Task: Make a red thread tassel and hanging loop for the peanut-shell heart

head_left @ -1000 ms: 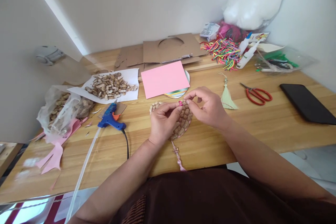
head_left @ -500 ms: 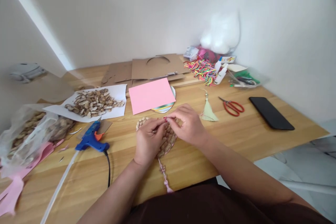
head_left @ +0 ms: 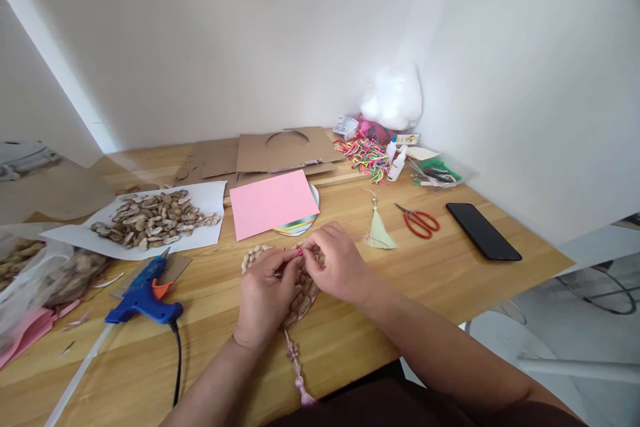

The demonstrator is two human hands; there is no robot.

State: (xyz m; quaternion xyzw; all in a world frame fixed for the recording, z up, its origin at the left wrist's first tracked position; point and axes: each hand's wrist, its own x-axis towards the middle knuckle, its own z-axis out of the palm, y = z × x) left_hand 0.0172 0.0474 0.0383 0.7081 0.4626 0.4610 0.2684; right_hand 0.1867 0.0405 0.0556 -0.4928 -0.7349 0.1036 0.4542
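Note:
A small red-pink cord (head_left: 300, 251) is pinched between the fingertips of my left hand (head_left: 267, 287) and my right hand (head_left: 334, 261). Both hands are over a round piece covered with peanut shells (head_left: 304, 300), which they partly hide. From its lower edge a pink beaded tassel (head_left: 299, 377) hangs toward the table's front edge. Beyond my hands, a pink sheet (head_left: 274, 205) rests partly on a round striped card (head_left: 314, 203). A pale green tassel (head_left: 379, 232) lies right of my right hand.
On the left are a blue glue gun (head_left: 145, 293), peanut shells on white paper (head_left: 213, 203) and a plastic bag (head_left: 50, 287). Cardboard (head_left: 287, 150) and colored cords (head_left: 367, 157) lie behind. Red-handled scissors (head_left: 420, 221) and a black phone (head_left: 483, 232) are on the right.
The view has shifted, so the table's things appear lower and farther left. Both hands still meet at the red-pink cord, of which slightly more shows between the fingertips.

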